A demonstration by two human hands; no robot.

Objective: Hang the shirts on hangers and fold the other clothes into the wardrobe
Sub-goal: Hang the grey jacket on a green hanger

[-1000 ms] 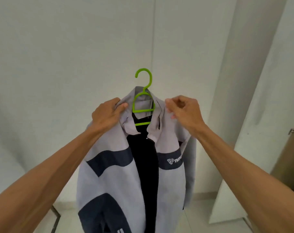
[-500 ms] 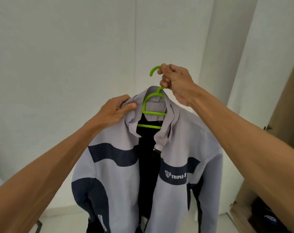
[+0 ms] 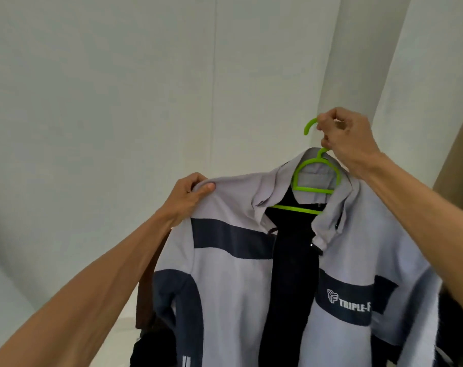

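Observation:
A light grey jacket [image 3: 238,282] with dark navy bands and a white logo hangs open on a lime green hanger [image 3: 315,178]. A black inner layer shows down its middle. My right hand [image 3: 344,144] grips the neck of the hanger's hook, holding the garment up. My left hand [image 3: 190,197] pinches the jacket's left shoulder, pulling the cloth out to the side. The hanger's arms are hidden inside the jacket's shoulders.
White wardrobe panels [image 3: 145,102] fill the background, with a white pillar-like edge [image 3: 355,62] at the right. A brown wooden strip [image 3: 461,144] shows at the far right edge. Dark clothes [image 3: 150,345] lie low behind the jacket.
My right hand left the collar and took the hanger's hook. The jacket shifted right and closer. My left hand slid from the collar out to the shoulder.

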